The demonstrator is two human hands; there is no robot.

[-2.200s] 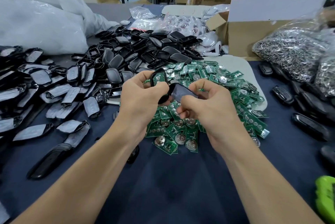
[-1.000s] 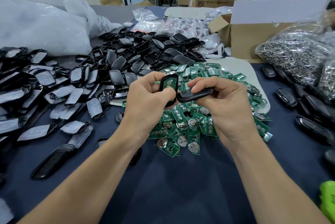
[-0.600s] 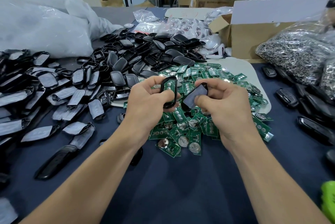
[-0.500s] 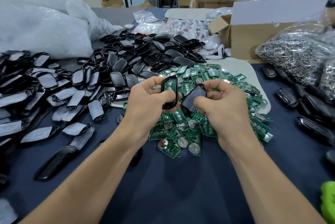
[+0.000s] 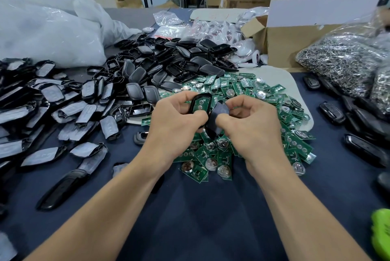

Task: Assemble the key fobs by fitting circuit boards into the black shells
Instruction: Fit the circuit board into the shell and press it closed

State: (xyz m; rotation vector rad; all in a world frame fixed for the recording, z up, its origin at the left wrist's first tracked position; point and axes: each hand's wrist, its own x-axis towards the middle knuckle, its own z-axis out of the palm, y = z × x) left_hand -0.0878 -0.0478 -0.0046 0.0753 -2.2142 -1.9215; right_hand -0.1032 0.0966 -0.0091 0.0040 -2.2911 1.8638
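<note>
Pointing upward lengthwise, shell (image 5: 200,103) in left hand (image 5: 175,126)

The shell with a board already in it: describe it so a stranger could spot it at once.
Find the central pile of green circuit boards. Over its left side the left hand grips one black shell. Unlike the plain dark cover in the right hand and the empty shells heaped behind, its frame shows a green board inside.
</note>
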